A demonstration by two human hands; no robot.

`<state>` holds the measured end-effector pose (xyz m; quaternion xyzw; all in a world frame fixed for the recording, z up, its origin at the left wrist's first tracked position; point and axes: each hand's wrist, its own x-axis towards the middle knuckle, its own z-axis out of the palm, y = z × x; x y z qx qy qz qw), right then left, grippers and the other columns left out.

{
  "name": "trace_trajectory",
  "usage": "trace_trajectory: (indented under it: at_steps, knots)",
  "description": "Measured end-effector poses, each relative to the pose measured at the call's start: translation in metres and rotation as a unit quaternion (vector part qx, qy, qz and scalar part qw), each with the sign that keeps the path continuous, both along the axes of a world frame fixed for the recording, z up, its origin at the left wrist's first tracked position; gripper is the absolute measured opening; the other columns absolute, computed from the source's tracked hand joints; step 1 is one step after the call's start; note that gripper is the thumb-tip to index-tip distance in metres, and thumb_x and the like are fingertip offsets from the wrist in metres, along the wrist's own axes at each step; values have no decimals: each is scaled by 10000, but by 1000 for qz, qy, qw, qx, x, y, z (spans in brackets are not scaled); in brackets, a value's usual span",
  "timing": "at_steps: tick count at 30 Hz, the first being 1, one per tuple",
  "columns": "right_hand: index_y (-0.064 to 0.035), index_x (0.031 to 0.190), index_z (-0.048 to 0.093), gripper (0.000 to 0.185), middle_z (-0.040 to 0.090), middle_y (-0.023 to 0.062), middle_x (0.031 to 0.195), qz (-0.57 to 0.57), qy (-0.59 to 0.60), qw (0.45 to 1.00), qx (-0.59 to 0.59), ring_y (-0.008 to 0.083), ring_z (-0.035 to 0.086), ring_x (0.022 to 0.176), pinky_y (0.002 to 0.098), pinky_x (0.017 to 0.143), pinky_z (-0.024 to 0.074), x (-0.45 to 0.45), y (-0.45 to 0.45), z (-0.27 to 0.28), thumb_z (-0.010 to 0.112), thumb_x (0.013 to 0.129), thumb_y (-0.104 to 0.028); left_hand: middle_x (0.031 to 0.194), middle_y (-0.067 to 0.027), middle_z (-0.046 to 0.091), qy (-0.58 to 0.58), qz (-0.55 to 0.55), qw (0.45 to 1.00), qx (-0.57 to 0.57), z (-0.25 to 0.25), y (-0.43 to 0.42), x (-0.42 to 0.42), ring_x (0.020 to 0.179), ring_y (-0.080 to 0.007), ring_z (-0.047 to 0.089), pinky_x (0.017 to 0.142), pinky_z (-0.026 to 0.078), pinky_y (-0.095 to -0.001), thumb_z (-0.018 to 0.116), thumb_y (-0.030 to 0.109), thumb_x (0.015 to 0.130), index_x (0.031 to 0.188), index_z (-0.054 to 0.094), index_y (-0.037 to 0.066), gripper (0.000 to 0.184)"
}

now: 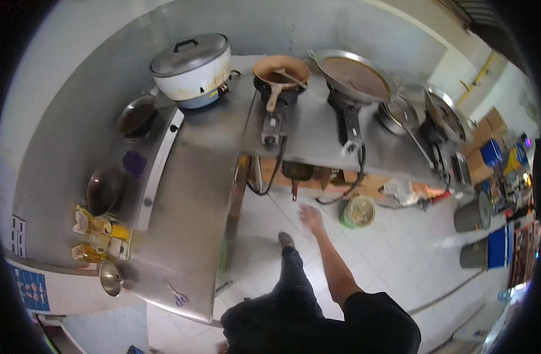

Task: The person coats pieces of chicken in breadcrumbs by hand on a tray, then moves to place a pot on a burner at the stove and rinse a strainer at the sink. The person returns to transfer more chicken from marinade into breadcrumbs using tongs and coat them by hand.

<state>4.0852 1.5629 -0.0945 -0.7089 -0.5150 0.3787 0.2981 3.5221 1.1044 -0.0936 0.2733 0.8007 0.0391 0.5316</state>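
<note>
My right hand (310, 218) reaches forward over the tiled floor, slightly blurred, its fingers apart and nothing in them. Nearest to it stands a green bucket (358, 212) with pale contents, just to its right, not touched. Above the hand, a dark pan with a red handle (297, 171) sits under the counter edge. At the bottom edge, a small bit of skin beside my black shirt may be my left hand (223, 347); its fingers are hidden. A pair of scissors (179, 299) with purple handles lies on the steel counter (191, 218) to the left.
A large rice cooker (191, 71) stands in the back corner. Along the back counter are a brown pan (273, 97) on a burner, a big wok (356, 76) and further pans. Hoses hang from the burners. Oil packs (93, 245) and a steel bowl (110, 278) stand left; bins (472, 213) stand right.
</note>
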Motion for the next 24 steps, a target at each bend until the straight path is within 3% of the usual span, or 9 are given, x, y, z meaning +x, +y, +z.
trace_trajectory:
  at_steps: [1, 2, 4, 7, 9, 11, 20, 21, 24]
  knots:
    - [19, 1216, 655, 476, 700, 87, 1040, -146, 284, 947, -40, 200, 655, 904, 343, 798, 537, -21, 67, 82, 606, 1020, -412, 1065, -87, 726, 6, -2, 1000, 6, 6, 8, 25, 898, -243, 677, 796, 532, -437, 567, 296, 1009, 1260, 680, 66, 358]
    - [-3, 1113, 681, 472, 679, 54, 955, -74, 208, 973, 65, 165, 630, 837, 326, 739, 516, -17, 144, 60, 619, 1006, -458, 1074, -89, 723, 11, -3, 1000, 12, 12, 21, 51, 906, -246, 675, 802, 531, -439, 565, 296, 1011, 1262, 678, 67, 358]
    - [-119, 980, 652, 459, 615, -7, 851, -17, 335, 941, 53, 122, 568, 742, 313, 647, 469, -32, 235, 139, 608, 981, -576, 1091, -92, 718, 17, 3, 1000, 23, 25, 41, 91, 923, -253, 671, 814, 528, -442, 559, 297, 1014, 1265, 674, 69, 358]
    - [-144, 930, 611, 496, 533, -26, 750, -95, 449, 884, 89, 133, 511, 644, 308, 572, 408, -48, 351, 223, 667, 920, -637, 1118, -96, 709, 19, 26, 999, 32, 44, 55, 134, 948, -262, 665, 833, 524, -446, 550, 298, 1020, 1271, 667, 71, 358]
    - [-124, 885, 571, 426, 473, 3, 668, -101, 501, 860, 7, 154, 528, 596, 320, 534, 452, -41, 406, 243, 692, 951, -527, 1136, -99, 704, 22, 38, 999, 26, 56, 52, 151, 965, -269, 662, 845, 522, -450, 545, 298, 1023, 1275, 663, 73, 358]
    - [-116, 966, 589, 204, 531, 35, 680, -103, 646, 756, 26, 184, 557, 590, 344, 536, 503, -39, 488, 196, 644, 1008, -307, 1153, -102, 698, 23, 41, 999, 16, 70, 54, 166, 982, -276, 658, 858, 519, -453, 539, 298, 1027, 1279, 659, 75, 358]
    - [-25, 1044, 698, 366, 663, 92, 933, -71, 450, 890, 20, 182, 620, 704, 344, 544, 491, -8, 449, 221, 645, 978, -381, 1233, -115, 673, 39, 2, 999, -30, 105, 33, 179, 1058, -305, 641, 914, 507, -467, 514, 300, 1042, 1296, 639, 82, 358]
    - [-25, 1028, 694, 347, 625, 42, 786, -51, 439, 897, -4, 150, 559, 581, 321, 483, 446, -2, 427, 232, 636, 993, -365, 1242, -116, 670, 40, -13, 999, -35, 105, 30, 173, 1067, -309, 639, 920, 506, -468, 511, 300, 1044, 1298, 637, 83, 358]
    - [-27, 981, 689, 348, 554, -11, 679, 9, 603, 797, 5, 123, 499, 508, 308, 442, 398, 15, 353, 204, 621, 1010, -367, 1268, -120, 661, 36, -91, 994, -46, 101, 23, 149, 1092, -318, 633, 939, 502, -473, 502, 301, 1049, 1304, 631, 86, 358]
